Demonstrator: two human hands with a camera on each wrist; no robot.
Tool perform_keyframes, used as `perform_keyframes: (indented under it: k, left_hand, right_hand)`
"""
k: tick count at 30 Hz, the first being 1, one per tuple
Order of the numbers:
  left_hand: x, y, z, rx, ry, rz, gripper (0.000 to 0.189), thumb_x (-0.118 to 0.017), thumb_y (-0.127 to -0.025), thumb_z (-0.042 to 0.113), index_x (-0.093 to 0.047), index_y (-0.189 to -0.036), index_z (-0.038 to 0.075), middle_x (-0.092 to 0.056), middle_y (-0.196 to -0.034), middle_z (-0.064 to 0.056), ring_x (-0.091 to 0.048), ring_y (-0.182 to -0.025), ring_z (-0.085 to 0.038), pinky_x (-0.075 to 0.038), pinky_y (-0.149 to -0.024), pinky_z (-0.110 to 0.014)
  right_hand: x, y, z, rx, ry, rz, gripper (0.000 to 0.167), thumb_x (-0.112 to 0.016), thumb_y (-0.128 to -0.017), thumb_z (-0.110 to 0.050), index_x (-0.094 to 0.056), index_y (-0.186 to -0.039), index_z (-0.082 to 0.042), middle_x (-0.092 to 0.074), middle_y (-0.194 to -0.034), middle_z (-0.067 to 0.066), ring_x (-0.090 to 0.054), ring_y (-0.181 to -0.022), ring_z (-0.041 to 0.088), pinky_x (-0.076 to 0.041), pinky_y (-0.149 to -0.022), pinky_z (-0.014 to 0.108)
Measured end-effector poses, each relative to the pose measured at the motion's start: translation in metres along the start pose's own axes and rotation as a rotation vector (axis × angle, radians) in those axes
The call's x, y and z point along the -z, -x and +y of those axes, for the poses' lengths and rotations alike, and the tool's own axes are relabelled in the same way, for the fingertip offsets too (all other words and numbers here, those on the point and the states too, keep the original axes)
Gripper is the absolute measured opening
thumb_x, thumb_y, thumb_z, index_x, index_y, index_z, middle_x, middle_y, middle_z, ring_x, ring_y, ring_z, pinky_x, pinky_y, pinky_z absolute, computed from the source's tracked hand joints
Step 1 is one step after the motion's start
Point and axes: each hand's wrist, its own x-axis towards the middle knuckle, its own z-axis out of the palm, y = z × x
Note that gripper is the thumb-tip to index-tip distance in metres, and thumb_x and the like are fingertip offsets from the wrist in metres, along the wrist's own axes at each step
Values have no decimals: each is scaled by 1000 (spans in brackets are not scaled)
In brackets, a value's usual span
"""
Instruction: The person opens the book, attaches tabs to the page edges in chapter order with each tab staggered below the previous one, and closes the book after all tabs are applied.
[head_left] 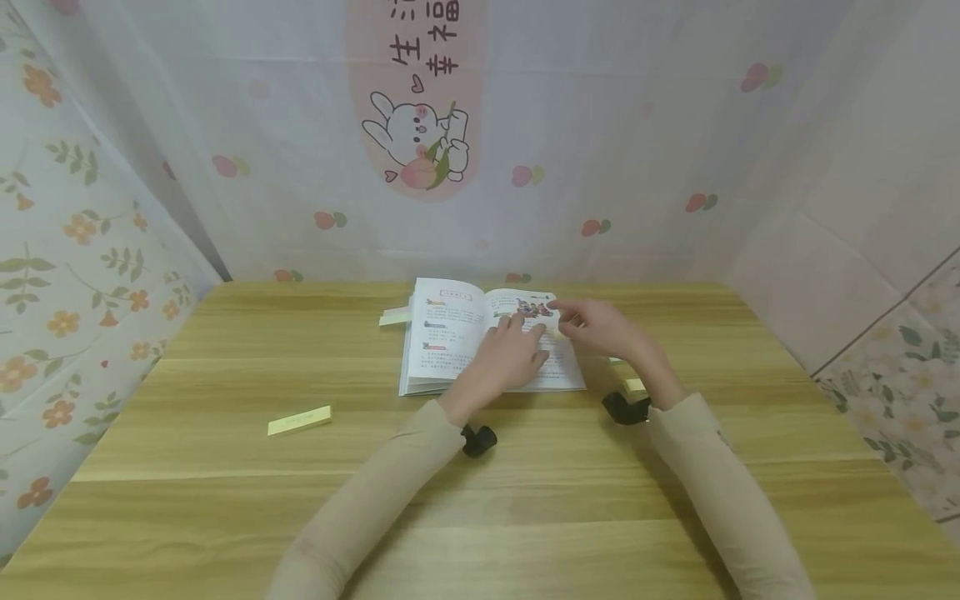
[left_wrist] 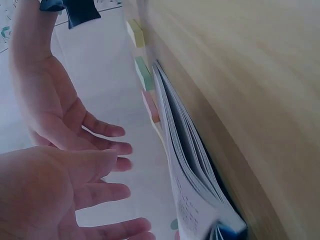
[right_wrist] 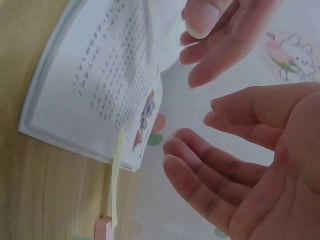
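Note:
An open book [head_left: 453, 333] lies on the table, its right page bearing a coloured picture. My left hand [head_left: 512, 354] reaches over the right page, fingers spread and holding nothing. At the page's right edge is my right hand [head_left: 596, 325], its fingers loosely bent; in the right wrist view a gap shows between thumb and fingers [right_wrist: 200, 185]. A pale yellow sticky strip [right_wrist: 117, 172] lies partly on the page and juts past its edge. In the left wrist view both hands show beside the book [left_wrist: 195, 195], whose page edges face the camera.
A yellow sticky-note pad [head_left: 300, 420] lies on the table at left. A pale pad [head_left: 393, 317] shows by the book's left side. Right of the book lies another yellow pad [head_left: 634, 385], with pink [left_wrist: 150, 106] and green [left_wrist: 143, 73] pads nearby. A printed curtain [head_left: 562, 125] hangs behind.

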Motion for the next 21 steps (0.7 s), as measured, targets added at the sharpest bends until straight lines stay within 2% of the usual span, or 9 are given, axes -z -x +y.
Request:
perform_keyframes:
  k: [4, 9, 12, 16, 21]
  left_hand:
    - [1, 7, -6, -9, -10, 27, 51, -49, -107, 37, -48, -150, 11, -45, -148, -22, -45, -134, -35, -47, -102, -44]
    - [1, 15, -13, -15, -35, 64, 50, -50, -106, 36, -51, -148, 9, -49, -143, -22, -48, -128, -35, -49, -98, -44]
    - [2, 20, -16, -17, -41, 80, 49, -51, -106, 36, -51, -147, 8, -48, -143, -24, -49, -127, -36, -49, -98, -45]
    - [3, 29, -22, -22, -32, 88, 49, -52, -106, 35, -52, -146, 8, -45, -146, -25, -46, -131, -38, -48, -101, -47]
    - [3, 39, -30, -19, -25, 110, 47, -53, -105, 33, -52, -145, 7, -45, -146, -27, -43, -135, -40, -45, -104, -50]
  right_hand:
    - [-2, 4, -6, 58, 24, 24, 41, -53, -98, -3, -59, -138, 2, -68, -111, 23, -66, -99, 35, -55, -85, 49]
    - [-7, 9, -9, 110, 71, 65, 41, -57, -96, 1, -58, -137, 5, -65, -121, 27, -65, -100, 37, -54, -87, 51]
    - [-13, 14, -10, 108, 100, 82, 43, -60, -96, -2, -56, -139, 4, -60, -130, 29, -63, -105, 40, -53, -88, 52]
    - [-19, 21, -11, 63, 114, 83, 45, -61, -99, -7, -54, -143, 1, -53, -138, 30, -60, -113, 42, -52, -92, 54]
    - [-25, 23, -16, 60, 144, 95, 46, -62, -98, -9, -55, -143, -1, -52, -138, 32, -56, -120, 46, -48, -98, 58]
